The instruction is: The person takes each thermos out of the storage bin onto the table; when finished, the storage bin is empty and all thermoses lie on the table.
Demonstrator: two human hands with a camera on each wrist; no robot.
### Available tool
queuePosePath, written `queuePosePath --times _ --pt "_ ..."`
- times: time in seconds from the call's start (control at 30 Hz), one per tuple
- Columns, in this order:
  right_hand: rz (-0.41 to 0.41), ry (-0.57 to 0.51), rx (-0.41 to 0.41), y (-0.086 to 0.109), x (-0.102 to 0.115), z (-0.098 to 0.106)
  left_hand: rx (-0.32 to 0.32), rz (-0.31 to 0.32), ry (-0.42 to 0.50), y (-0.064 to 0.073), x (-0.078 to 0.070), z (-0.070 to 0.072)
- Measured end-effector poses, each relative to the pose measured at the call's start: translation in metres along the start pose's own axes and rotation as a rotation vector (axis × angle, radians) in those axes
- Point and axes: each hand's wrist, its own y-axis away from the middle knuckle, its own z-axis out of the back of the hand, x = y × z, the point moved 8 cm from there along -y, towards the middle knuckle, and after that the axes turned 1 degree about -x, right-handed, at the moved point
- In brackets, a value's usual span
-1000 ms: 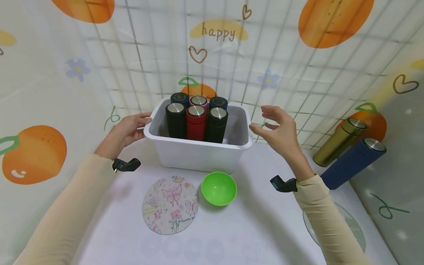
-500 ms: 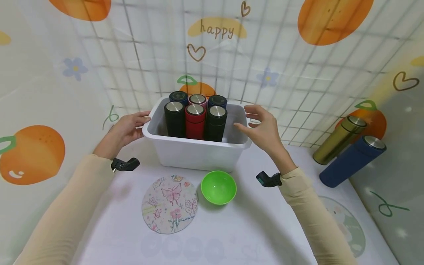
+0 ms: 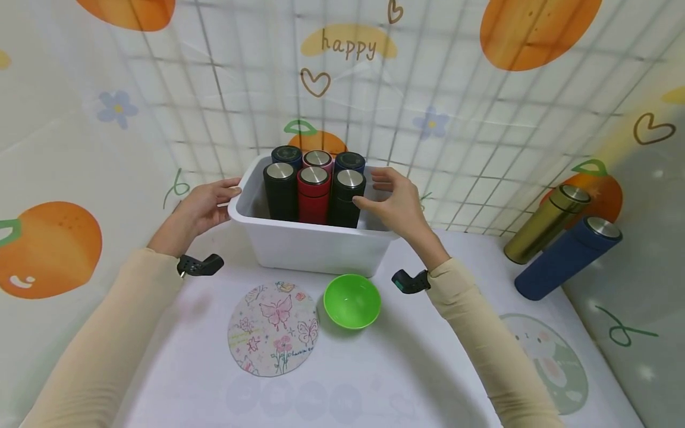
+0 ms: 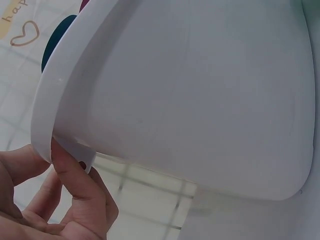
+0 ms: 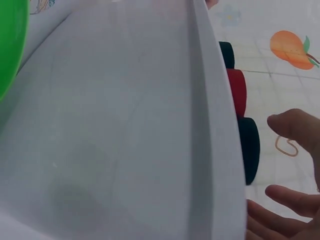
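A white plastic tub [image 3: 316,246] stands on the table, holding several upright thermos bottles. In its front row are a black bottle [image 3: 282,196], a red bottle [image 3: 314,199] and another black bottle [image 3: 346,202]; a dark blue bottle [image 3: 287,154], a pink one [image 3: 318,158] and a second dark blue one [image 3: 350,160] stand behind. My left hand [image 3: 206,205] pinches the tub's left rim, thumb and forefinger at its edge in the left wrist view. My right hand [image 3: 396,202] hovers over the tub's right end, fingers spread, thumb overlapping the front right bottle's neck in the head view.
A green bowl [image 3: 352,302] and a round butterfly-patterned mat [image 3: 274,330] lie before the tub. At the right, a gold bottle [image 3: 547,224] and a blue bottle [image 3: 567,258] stand by the side wall, with a green round mat [image 3: 567,368] nearer. A patterned curtain hangs behind.
My right hand has moved left, from outside the tub's right rim to beside the front right black bottle. The left hand stays at the left rim.
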Motion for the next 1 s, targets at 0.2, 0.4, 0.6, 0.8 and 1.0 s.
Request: queuePosePath --times 0.2,0.4,0.6,0.8,1.0 --pt "-0.031 0.026 0.039 -0.007 -0.003 -0.012 0.009 -0.002 0.0 0.0 0.0 -0.001" --pt "-0.062 0.045 0.046 -0.012 -0.006 -0.02 0.01 -0.001 -0.009 0.0 0.0 0.0" --pt "-0.053 0.069 0.037 -0.02 -0.007 -0.026 0.014 0.002 0.011 -0.001 0.001 0.001" --pt "-0.043 0.084 0.025 -0.023 -0.007 -0.029 0.015 0.0 0.013 -0.002 0.002 0.0" --pt "-0.061 0.106 0.022 -0.021 -0.01 -0.028 0.014 -0.004 0.002 -0.001 0.0 -0.002"
